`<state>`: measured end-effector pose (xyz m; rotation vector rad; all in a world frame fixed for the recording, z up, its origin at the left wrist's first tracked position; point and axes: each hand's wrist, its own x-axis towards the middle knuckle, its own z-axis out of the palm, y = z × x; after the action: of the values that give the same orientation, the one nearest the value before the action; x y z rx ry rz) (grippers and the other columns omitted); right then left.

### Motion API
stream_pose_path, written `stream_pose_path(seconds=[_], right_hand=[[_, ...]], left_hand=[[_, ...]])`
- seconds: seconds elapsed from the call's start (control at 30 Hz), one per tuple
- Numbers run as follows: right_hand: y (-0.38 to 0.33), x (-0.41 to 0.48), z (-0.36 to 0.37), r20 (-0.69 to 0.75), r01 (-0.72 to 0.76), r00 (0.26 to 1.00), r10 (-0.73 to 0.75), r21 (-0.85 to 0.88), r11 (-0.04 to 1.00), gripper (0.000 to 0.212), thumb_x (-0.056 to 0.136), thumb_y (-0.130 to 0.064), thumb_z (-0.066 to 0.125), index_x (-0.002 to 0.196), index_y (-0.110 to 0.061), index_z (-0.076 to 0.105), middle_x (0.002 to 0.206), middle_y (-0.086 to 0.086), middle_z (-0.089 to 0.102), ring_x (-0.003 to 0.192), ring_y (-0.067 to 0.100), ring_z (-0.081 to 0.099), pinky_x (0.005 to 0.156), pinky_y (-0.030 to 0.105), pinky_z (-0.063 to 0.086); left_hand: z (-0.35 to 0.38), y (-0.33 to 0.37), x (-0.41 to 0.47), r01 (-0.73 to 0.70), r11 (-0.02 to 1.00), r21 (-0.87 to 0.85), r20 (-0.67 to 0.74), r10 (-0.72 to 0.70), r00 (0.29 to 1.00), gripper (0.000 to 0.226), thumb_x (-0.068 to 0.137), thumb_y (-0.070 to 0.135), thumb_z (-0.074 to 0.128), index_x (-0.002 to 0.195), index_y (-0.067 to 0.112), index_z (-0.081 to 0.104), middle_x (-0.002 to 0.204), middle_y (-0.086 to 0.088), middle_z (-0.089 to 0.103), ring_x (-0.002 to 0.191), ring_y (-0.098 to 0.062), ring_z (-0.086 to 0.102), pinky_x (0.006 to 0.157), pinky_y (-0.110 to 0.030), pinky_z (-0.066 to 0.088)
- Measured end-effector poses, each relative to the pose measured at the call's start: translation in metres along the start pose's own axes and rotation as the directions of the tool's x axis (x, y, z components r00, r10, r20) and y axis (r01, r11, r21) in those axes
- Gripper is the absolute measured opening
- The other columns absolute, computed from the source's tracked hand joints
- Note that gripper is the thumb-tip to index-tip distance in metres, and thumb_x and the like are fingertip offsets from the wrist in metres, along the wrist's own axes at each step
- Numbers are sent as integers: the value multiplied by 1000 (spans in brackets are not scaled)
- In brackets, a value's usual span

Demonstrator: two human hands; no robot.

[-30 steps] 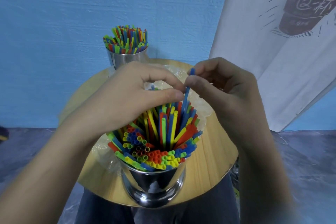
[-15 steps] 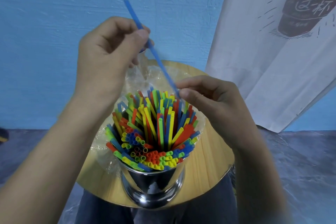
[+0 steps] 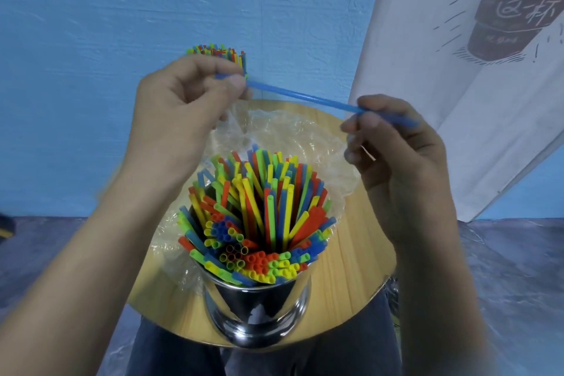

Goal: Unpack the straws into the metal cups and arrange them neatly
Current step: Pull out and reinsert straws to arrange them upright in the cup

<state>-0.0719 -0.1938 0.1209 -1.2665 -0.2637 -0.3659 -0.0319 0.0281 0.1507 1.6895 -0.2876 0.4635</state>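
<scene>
A single thin blue plastic straw (image 3: 305,98), straight and unbent, is held in the air between both hands, above and beyond the shiny metal cup (image 3: 259,311) on the near edge of the round wooden desk (image 3: 354,272). The left hand (image 3: 183,110) pinches it between thumb and forefinger close to one end, with a short stub showing past the fingers. The right hand (image 3: 399,162) pinches it the same way near the other end, whose tip pokes out beyond the knuckles.

The straw's long axis runs crosswise from hand to hand, nearly level, sloping a little down toward the right hand. The cup's mouth lies below and between the two hands, toward the person. The right hand sits lower and looks slightly the nearer to it. So the straw lies across the way it must go in. I judge one hand has to let go and the straw be swung upright before it can drop among the others.

The cup is crammed with a fanned bundle of red, yellow, green and blue straws (image 3: 259,217), leaning outward at uneven heights, so any gap will be tight. Crumpled clear plastic wrap (image 3: 290,134) lies on the desk beneath the hands. Just beyond the left hand's fingers show the tops of a second bunch of coloured straws (image 3: 218,52); that hand hides their cup.
</scene>
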Motion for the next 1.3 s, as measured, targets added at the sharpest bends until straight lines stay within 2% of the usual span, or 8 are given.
stream_pose_path(seconds=[0.07, 0.23, 0.47, 0.6, 0.77, 1.0, 1.13, 1.3], right_hand=[[-3, 1, -1, -63, 16, 998, -9, 112, 994, 17, 100, -11, 57, 101, -17, 74, 84, 2, 71, 71, 13, 56, 66, 23, 47], [-12, 4, -6, -253, 107, 963, -96, 31, 994, 21, 109, -18, 48, 96, -15, 65, 87, 3, 70, 75, 15, 64, 66, 25, 50], [-11, 2, -1, -41, 204, 973, -228, -318, 926, 19, 110, -8, 42, 107, -9, 60, 81, 5, 65, 73, 22, 67, 66, 30, 54], [-5, -3, 7, 152, 186, 980, -129, -461, 868, 21, 104, -13, 57, 121, -25, 60, 85, 1, 73, 81, 20, 72, 75, 39, 58], [6, -5, 8, 156, 160, 984, -85, -576, 802, 21, 98, -31, 70, 114, -40, 61, 89, -8, 76, 86, 21, 73, 77, 54, 58], [5, -1, -6, 306, 147, 949, 72, -637, 757, 22, 98, -40, 60, 102, -28, 79, 105, -9, 72, 96, 20, 68, 73, 44, 57], [-4, -1, -16, 270, 65, 948, 166, -679, 731, 24, 98, -45, 61, 95, -26, 75, 84, -16, 70, 68, 10, 63, 60, 25, 48], [-5, -4, -11, 315, -6, 857, 408, -785, 619, 40, 87, -67, 52, 93, -32, 73, 87, -18, 72, 79, 6, 66, 60, 18, 48]], left_hand=[[-1, -1, -1, 33, 997, 69, 131, -42, 990, 7, 96, 18, 69, 92, 20, 74, 77, 10, 75, 67, 3, 61, 66, -13, 46], [-6, -3, -5, 36, 973, 229, 397, -127, 909, 11, 95, 29, 68, 96, 33, 79, 102, 17, 77, 102, 0, 69, 91, -27, 47], [-13, -4, -2, 71, 954, 291, 542, -226, 810, 25, 102, 18, 58, 107, 30, 79, 110, 17, 77, 112, 1, 67, 103, -31, 47], [-12, -2, -2, 101, 952, 290, 573, -257, 779, 22, 97, 34, 59, 107, 30, 79, 109, 20, 76, 108, 3, 69, 97, -25, 49], [-12, 4, -3, 69, 955, 288, 648, -247, 721, 32, 89, 43, 61, 116, 34, 75, 112, 20, 76, 109, 4, 68, 94, -17, 50], [-4, 8, 5, 27, 920, 392, 710, -321, 627, 33, 89, 48, 66, 120, 39, 73, 112, 24, 74, 107, 5, 68, 105, -35, 50], [-1, 4, 7, 39, 915, 401, 680, -326, 657, 21, 90, 42, 70, 110, 39, 77, 105, 24, 76, 99, 5, 71, 103, -39, 52], [-2, 3, 5, 17, 915, 404, 658, -303, 690, 15, 95, 34, 68, 106, 39, 78, 102, 23, 76, 98, 6, 70, 102, -40, 52]])
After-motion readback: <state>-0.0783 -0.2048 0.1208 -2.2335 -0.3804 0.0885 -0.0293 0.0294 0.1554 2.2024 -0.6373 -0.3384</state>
